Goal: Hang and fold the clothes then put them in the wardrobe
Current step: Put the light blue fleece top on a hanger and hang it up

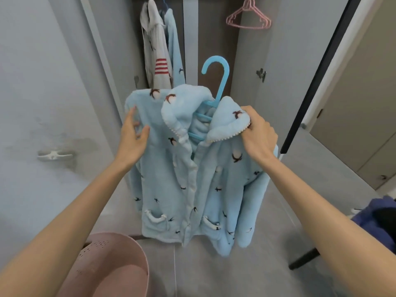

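A light blue fleece pyjama jacket [171,179] with small bird prints hangs in mid-air on a blue plastic hanger [218,82], whose hook sticks up above the collar. My right hand [257,133] grips the jacket's right collar and shoulder. My left hand [134,133] lies with straight fingers against the left shoulder of the jacket. The open wardrobe [210,39] is straight ahead behind the jacket.
Inside the wardrobe hang a white hooded garment with red stripes [155,48], a light blue garment [175,46] and empty pink hangers [248,18]. A pink laundry basket [120,254] stands at the bottom left. Dark blue clothes [377,219] lie at the right edge.
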